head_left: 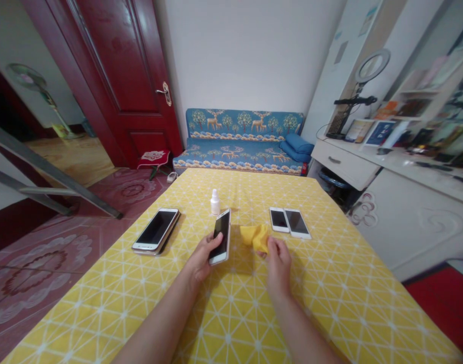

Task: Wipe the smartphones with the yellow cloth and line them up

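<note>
A white smartphone (222, 235) with a dark screen is gripped in my left hand (204, 255), thumb across the glass. It is tilted up on its side above the table. My right hand (279, 260) pinches a yellow cloth (255, 236), which hangs to the left of the fingers, apart from the phone. Just beyond the held phone stands a small white bottle (215, 203), upright. Two white phones, a smaller one (279, 220) and a larger one (297, 223), lie side by side past my right hand. On the left lies a stack of phones (156, 230), a white one on top.
Everything rests on a table with a yellow patterned cloth (231, 323). A blue sofa (239, 151) stands beyond its far edge. To the right is a white cabinet (406, 212) with bottles and a ring light (372, 65). A small stool (154, 158) sits by the red door (121, 60).
</note>
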`<state>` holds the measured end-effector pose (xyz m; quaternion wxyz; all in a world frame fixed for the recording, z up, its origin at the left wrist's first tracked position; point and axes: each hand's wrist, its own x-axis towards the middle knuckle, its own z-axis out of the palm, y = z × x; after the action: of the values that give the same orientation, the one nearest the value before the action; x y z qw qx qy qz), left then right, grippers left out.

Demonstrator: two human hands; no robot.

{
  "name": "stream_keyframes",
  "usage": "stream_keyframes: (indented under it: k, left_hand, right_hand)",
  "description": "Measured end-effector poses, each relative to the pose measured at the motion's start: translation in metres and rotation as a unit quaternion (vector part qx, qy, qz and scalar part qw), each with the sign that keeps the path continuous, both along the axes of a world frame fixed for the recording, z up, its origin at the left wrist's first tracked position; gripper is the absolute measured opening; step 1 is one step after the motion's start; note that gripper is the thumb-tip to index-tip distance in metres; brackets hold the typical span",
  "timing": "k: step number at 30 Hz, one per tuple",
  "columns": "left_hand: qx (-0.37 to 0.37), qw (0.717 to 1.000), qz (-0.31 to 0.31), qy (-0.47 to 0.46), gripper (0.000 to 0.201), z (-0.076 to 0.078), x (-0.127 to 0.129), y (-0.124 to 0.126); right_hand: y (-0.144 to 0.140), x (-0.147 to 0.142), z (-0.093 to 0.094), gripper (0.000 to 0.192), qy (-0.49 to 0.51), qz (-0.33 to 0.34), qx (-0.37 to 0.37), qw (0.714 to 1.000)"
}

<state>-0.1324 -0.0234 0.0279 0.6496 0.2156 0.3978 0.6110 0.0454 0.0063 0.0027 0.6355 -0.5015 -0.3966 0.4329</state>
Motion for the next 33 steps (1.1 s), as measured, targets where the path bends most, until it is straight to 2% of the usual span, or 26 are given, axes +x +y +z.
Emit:
stream_keyframes:
  k: [3, 6, 10, 12, 14, 17, 19, 21, 25, 27, 30, 33]
  left_hand:
    - [0.009, 0.996, -0.058, -0.072, 0.03, -0.001, -0.002, 0.0]
    - [0.017, 0.98, -0.137, -0.144, 0.039, -0.001, -0.003, 0.001]
    - [0.01, 0.964, -0.184, -0.194, 0.045, 0.0, 0.0, 0.002]
    - [0.011, 0.962, -0.175, -0.209, 0.04, -0.001, 0.001, 0.003]
    - [0.008, 0.962, -0.15, -0.226, 0.033, -0.004, 0.002, 0.004]
    - [-0.014, 0.964, -0.121, -0.237, 0.028, -0.012, 0.001, 0.005]
    - [-0.025, 0.964, -0.114, -0.237, 0.026, -0.017, 0.0, 0.006]
    - [-0.027, 0.965, -0.118, -0.232, 0.024, -0.019, -0.001, 0.006]
    - [-0.044, 0.97, -0.148, -0.185, 0.024, -0.018, 0.001, 0.004]
    - [-0.05, 0.976, -0.141, -0.161, 0.026, -0.014, 0.004, 0.001]
    - [-0.014, 0.984, -0.119, -0.132, 0.028, -0.008, 0.009, -0.004]
    - [0.03, 0.984, -0.143, -0.099, 0.037, -0.003, 0.014, -0.009]
  right_hand:
    - [0.005, 0.004, -0.001, 0.032, 0.108, -0.023, -0.007, 0.994]
    - [0.006, 0.005, -0.002, 0.036, 0.109, -0.028, 0.005, 0.994]
    - [0.0, 0.004, 0.003, 0.041, -0.036, -0.023, 0.057, 0.997]
    - [-0.008, 0.001, 0.006, 0.034, -0.129, 0.034, 0.112, 0.985]
    - [-0.017, -0.005, 0.009, 0.027, -0.206, 0.126, 0.199, 0.95]
    - [-0.028, -0.015, 0.013, 0.028, -0.309, 0.228, 0.325, 0.864]
    - [-0.033, -0.02, 0.014, 0.029, -0.361, 0.253, 0.356, 0.824]
    - [-0.035, -0.023, 0.015, 0.029, -0.393, 0.261, 0.353, 0.808]
    - [-0.038, -0.025, 0.014, 0.027, -0.422, 0.255, 0.339, 0.801]
    - [-0.038, -0.026, 0.012, 0.034, -0.425, 0.235, 0.336, 0.807]
    - [-0.033, -0.026, 0.008, 0.05, -0.431, 0.2, 0.325, 0.817]
    - [-0.026, -0.024, 0.001, 0.052, -0.438, 0.179, 0.303, 0.827]
